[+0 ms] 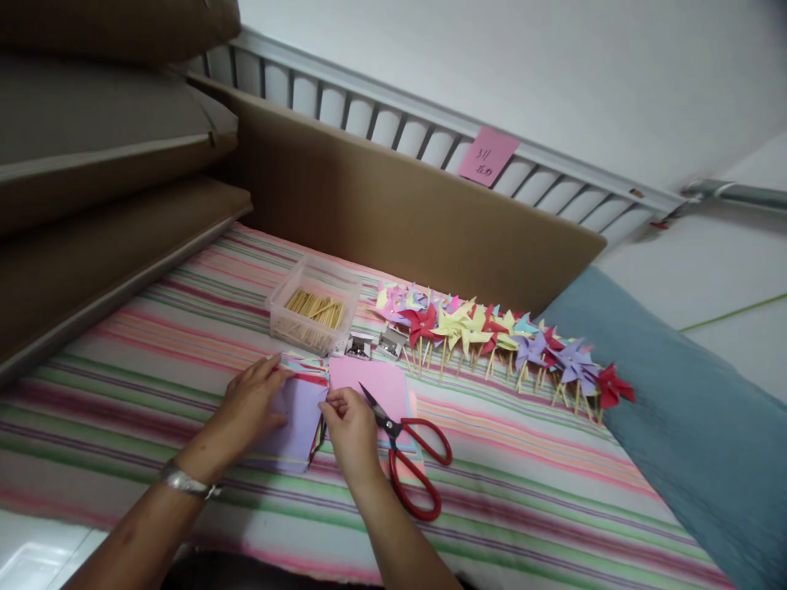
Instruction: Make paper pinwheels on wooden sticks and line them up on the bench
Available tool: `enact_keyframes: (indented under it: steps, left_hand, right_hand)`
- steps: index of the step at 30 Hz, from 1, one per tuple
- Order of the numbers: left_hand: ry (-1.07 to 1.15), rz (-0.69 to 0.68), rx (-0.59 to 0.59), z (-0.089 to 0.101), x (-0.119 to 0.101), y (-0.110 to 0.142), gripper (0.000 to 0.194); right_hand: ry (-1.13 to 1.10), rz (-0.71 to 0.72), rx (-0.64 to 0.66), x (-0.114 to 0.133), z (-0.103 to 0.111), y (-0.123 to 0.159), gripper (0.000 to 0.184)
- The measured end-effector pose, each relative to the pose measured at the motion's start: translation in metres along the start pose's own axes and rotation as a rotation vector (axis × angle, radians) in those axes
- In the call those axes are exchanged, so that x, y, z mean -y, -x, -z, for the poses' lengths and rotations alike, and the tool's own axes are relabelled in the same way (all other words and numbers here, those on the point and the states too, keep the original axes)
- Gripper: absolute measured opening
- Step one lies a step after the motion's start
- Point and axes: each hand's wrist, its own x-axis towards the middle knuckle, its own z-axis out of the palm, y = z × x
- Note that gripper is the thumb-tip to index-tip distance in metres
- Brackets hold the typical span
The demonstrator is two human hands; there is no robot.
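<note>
A purple sheet of paper (302,418) lies on a pile of coloured paper in front of me. My left hand (253,403) rests on its left side, thumb and fingers apart. At the sheet's upper right corner, my right hand (350,422) has thumb and forefinger pinched on the edge. Beneath that hand is a pink sheet (369,377), topping a second paper stack. Red-handled scissors (393,430) lie across this stack just right of my right hand, blades parted. Strips of coloured paper (307,366) show beyond the purple sheet.
A clear plastic box (301,328) holds short wooden sticks. Beside it are two small boxes, one with dark pins (358,346) and a silvery one (391,342). Finished paper pinwheels (467,328) line the back right, before a cardboard panel (393,205). Large cardboard boxes (111,254) stand left.
</note>
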Motion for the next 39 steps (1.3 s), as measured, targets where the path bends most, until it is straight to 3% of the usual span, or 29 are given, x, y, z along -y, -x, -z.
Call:
enact_keyframes:
  steps: [9, 24, 39]
  left_hand:
    - [-0.028, 0.018, 0.025, -0.001, -0.001, 0.000, 0.064]
    - [0.008, 0.028, 0.043, -0.001, 0.001, -0.001, 0.064]
    - [0.040, 0.018, 0.024, -0.002, 0.003, 0.000, 0.063]
  right_hand:
    - [-0.068, 0.013, 0.028, -0.005, -0.001, -0.004, 0.021]
    - [-0.105, -0.007, 0.022, -0.012, -0.004, -0.007, 0.019]
    - [-0.305, -0.052, 0.033, -0.003, -0.005, -0.003, 0.019]
